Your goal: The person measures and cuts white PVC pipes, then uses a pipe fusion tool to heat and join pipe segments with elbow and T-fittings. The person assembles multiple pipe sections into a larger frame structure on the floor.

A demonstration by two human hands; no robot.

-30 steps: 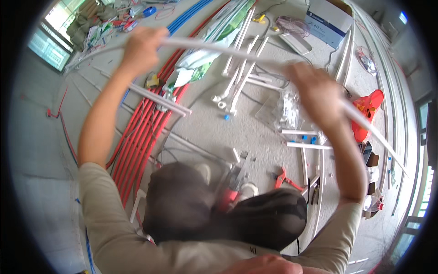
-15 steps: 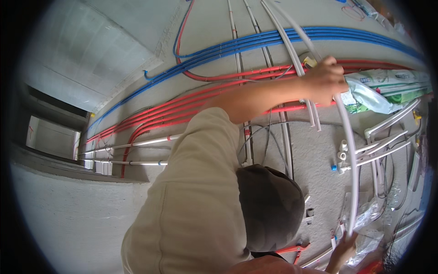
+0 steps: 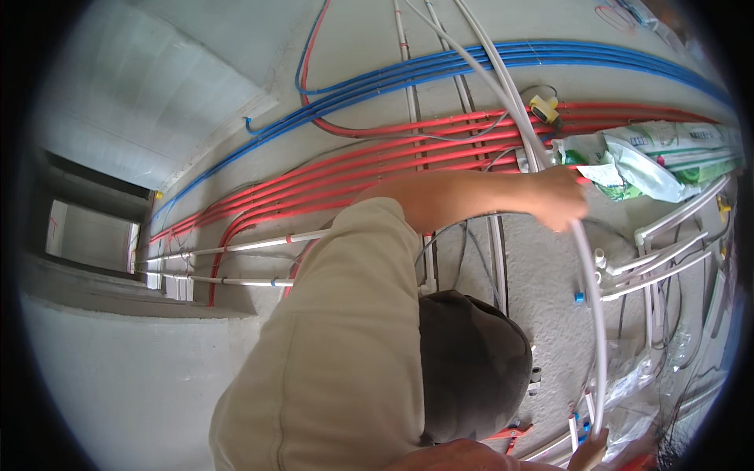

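My left hand (image 3: 559, 198) is a closed fist, fingers curled tight round a long, bowed white plastic pipe (image 3: 601, 314). Slight blur on the knuckles, grip still readable. My right hand (image 3: 591, 451) sits right at the lower edge, partly cut off; its fingers are closed on the same pipe low down, no gap showing. Can't see the rest of that hand.

Pipe position: runs between my two hands, leaving the left fist on its lower side and curving down to the right one, bulging a little to the right. Above the left fist, white pipes run up to the top edge and cross; can't tell which is the one I'm holding.

Behind and above my left hand: parallel red plastic pipes (image 3: 428, 124) along the floor, then a bundle of blue plastic pipes (image 3: 565, 55) farther up. Yellow-and-black device (image 3: 543, 108) by the red pipes, just above the fist. Just right of the fist, a white-and-green plastic wrapper (image 3: 640, 169). Right of the held pipe, white pipe pieces with elbow fittings (image 3: 664, 253), small blue cap (image 3: 580, 297) near them. Clear plastic bags (image 3: 628, 385) near my right hand; red-handled tool (image 3: 510, 432) left of it, half hidden by my dark trouser knee (image 3: 475, 369). Beige sleeve (image 3: 338, 330) covers my left upper arm.
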